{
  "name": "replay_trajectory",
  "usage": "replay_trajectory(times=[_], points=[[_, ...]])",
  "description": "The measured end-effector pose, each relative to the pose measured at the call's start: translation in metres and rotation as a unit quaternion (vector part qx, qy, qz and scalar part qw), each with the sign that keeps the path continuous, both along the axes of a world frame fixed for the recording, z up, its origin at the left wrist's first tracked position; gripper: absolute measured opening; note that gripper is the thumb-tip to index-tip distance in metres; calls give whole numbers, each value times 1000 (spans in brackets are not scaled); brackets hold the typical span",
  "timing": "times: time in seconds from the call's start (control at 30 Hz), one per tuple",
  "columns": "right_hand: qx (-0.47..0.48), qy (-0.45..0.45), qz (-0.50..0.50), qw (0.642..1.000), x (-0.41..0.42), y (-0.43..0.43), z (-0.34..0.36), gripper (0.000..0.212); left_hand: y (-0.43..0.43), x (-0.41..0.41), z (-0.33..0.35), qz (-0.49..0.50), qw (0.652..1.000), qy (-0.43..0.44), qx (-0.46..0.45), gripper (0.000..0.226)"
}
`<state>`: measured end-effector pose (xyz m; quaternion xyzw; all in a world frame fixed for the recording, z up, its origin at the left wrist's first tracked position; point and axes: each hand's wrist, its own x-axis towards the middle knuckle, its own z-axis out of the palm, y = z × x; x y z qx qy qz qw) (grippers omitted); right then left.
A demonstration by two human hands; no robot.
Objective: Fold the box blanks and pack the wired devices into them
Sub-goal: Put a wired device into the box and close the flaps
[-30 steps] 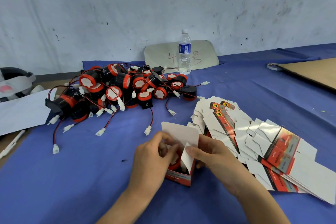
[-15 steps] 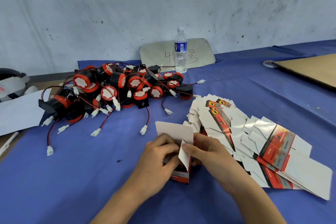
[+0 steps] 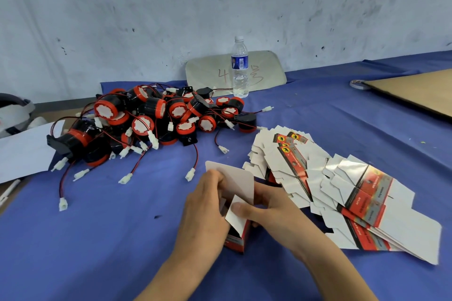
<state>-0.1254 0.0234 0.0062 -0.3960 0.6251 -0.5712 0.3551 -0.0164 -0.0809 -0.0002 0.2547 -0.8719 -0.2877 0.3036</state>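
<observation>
A small red-and-white box [image 3: 238,239] stands on the blue cloth in front of me, its white lid flap [image 3: 241,182] upright. My left hand [image 3: 206,212] grips the box's left side with its fingers at the open top. My right hand [image 3: 266,210] holds the right side, its thumb pressing a white side flap [image 3: 236,217] inward. What the box holds is hidden by my hands. A fanned stack of flat box blanks [image 3: 342,190] lies to the right. A heap of black-and-red wired devices [image 3: 156,122] with white plugs lies at the back left.
A water bottle [image 3: 240,68] stands near the wall before a pale board [image 3: 266,71]. A brown cardboard sheet [image 3: 415,90] and a tape roll [image 3: 357,83] lie at the far right. White paper [image 3: 22,151] covers the table's left edge.
My right thumb has pushed the side flap further down over the box's opening. My left fingers shifted at the box's top. The box stayed in place.
</observation>
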Motion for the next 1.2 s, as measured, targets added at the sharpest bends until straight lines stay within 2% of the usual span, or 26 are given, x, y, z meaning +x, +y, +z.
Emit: replay_trajectory(times=[0.1,0.27,0.37,0.43,0.53,0.63,0.7,0.73,0.83,0.9,1.0,1.13,1.2], points=[[-7,10,-3,1000,2,-2,-1,17,-2,1,3,-32,999,-24,-1,44],[-19,-10,0,1000,2,-5,-3,20,-16,16,16,-182,977,-98,58,43],[-11,7,-6,1000,1,-6,-4,22,-20,21,20,-236,968,-71,55,51],[-18,11,-13,1000,1,-5,-6,25,-17,19,17,-240,970,-42,16,43],[-55,21,-43,997,2,-5,-8,37,-11,10,6,-198,972,-4,-130,24],[-66,107,-92,988,3,-4,-7,51,-14,4,-2,-157,970,52,-180,30],[-73,190,-86,975,6,-2,-4,58,-18,2,-3,-162,970,63,-170,35],[-78,210,-79,971,8,-1,-3,53,-20,3,-2,-175,971,57,-152,36],[-118,167,-95,974,13,2,1,35,-26,5,-2,-208,969,9,-137,46],[-144,131,-144,970,14,1,2,28,-27,6,-4,-213,967,-4,-139,46],[-142,186,-233,944,13,-2,4,16,-24,4,-5,-226,966,4,-127,39],[-140,232,-278,921,14,-6,2,17,-21,-1,-6,-236,965,27,-112,29],[-127,232,-284,922,11,-7,0,27,-20,-1,-7,-236,965,35,-104,28]])
